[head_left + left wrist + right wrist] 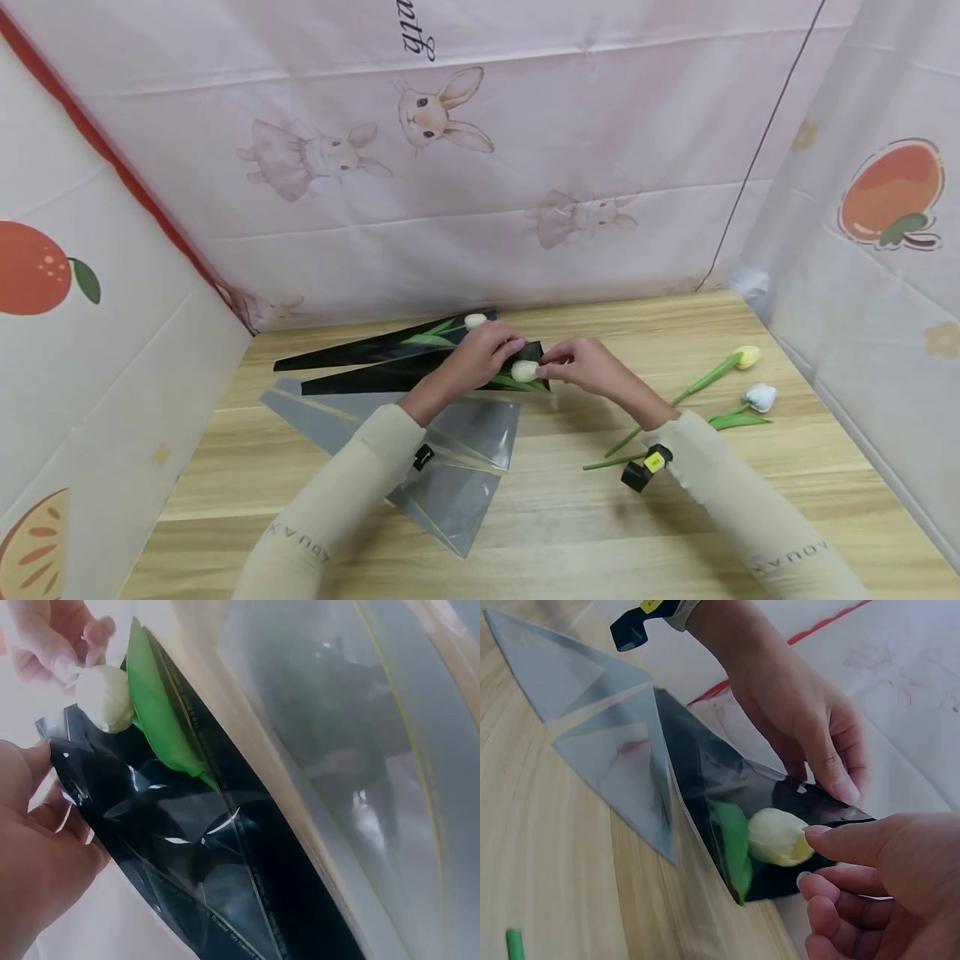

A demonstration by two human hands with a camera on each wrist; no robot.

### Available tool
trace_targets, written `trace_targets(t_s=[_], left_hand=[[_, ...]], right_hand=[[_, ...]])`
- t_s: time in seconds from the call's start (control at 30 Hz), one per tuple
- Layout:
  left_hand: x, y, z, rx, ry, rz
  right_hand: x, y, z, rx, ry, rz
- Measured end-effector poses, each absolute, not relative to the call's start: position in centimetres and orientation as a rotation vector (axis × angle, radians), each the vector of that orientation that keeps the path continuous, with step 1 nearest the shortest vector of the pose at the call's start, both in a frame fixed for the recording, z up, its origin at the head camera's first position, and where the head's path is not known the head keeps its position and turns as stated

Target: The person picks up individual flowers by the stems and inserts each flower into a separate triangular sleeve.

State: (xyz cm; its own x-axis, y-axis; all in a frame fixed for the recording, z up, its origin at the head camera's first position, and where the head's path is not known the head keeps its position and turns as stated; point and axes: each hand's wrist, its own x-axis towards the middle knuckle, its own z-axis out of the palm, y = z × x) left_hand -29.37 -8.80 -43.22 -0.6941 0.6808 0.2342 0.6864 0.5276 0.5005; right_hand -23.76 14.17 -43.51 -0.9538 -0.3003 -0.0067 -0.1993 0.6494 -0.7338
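A cream tulip (525, 371) lies with its bloom at the wide mouth of a black flower sleeve (375, 377), its green leaf (154, 712) inside the clear front. My right hand (592, 367) pinches the tip of the bloom between thumb and index finger, the other fingers loosely bent. At the sleeve's far upper edge, my left hand (480, 354) holds the film between thumb and fingers, as the left wrist view shows. Behind lies another black sleeve (337, 354) with a cream tulip (475, 321) in it, partly covered by my left hand.
Several grey translucent sleeves (480, 425) lie fanned out on the wooden table (570, 533), nearer me. To the right rest a yellow tulip (747, 357) and a white-blue tulip (760, 397), stems pointing left under my right forearm. A printed curtain (465, 200) hangs along the table's back edge.
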Motion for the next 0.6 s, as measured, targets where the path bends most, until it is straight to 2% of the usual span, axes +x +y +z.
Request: trace_targets(t_s=[0.23,0.6], left_hand=[[-30.7,-8.4,-44.3,-1.143,-2.792,-0.909],[-31.9,-8.1,-46.3,-1.107,-2.915,-0.946]], right_hand=[[-23.4,16.2,-44.1,-0.304,2.721,-1.213],[-20.5,20.7,-44.6,-0.191,2.757,-1.22]])
